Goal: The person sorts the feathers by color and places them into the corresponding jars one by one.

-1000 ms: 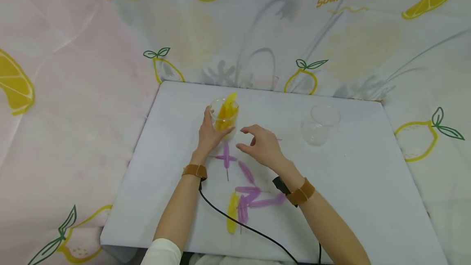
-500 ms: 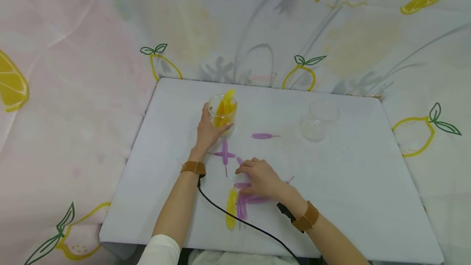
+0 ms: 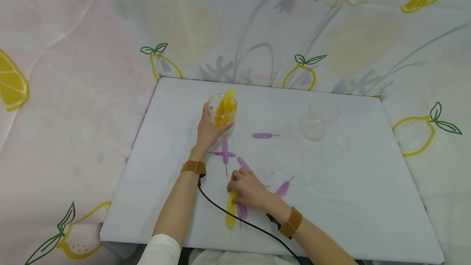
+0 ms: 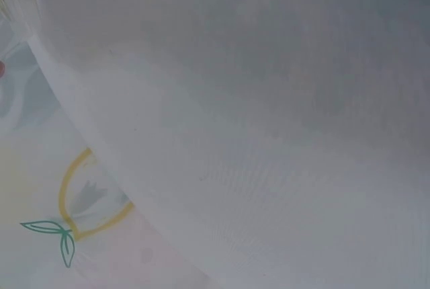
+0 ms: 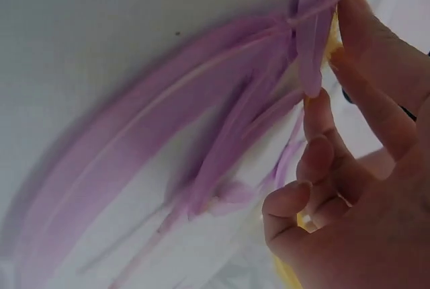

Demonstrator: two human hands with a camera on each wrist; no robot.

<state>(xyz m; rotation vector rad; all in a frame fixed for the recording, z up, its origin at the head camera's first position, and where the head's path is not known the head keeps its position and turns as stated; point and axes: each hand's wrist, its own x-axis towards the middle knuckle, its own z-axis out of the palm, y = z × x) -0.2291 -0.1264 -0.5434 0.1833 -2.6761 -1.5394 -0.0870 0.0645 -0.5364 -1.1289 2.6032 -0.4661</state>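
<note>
In the head view my left hand [image 3: 209, 132] grips a clear cup [image 3: 231, 111] at the back left. Several yellow feathers [image 3: 224, 109] stand in the cup. My right hand [image 3: 248, 190] reaches over the upper end of a yellow feather [image 3: 231, 216] lying near the front. Its fingertips and thumb are at that feather, beside a purple feather [image 3: 241, 211]. In the right wrist view the fingers [image 5: 379, 104] are bent by a purple feather [image 5: 312, 40], with yellow tufts behind it. Whether they pinch anything cannot be made out.
More purple feathers lie about: one alone [image 3: 262, 135], a crossed pair [image 3: 225, 154], one right of my right hand [image 3: 283, 188]. A second clear cup [image 3: 312, 128] stands at the back right of the white table [image 3: 368, 199]. A black cable [image 3: 254, 230] crosses the front.
My right hand has come from beside the cup toward the front left, to the lying yellow feather. A lone purple feather it covered is now visible. My left hand stays on the cup.
</note>
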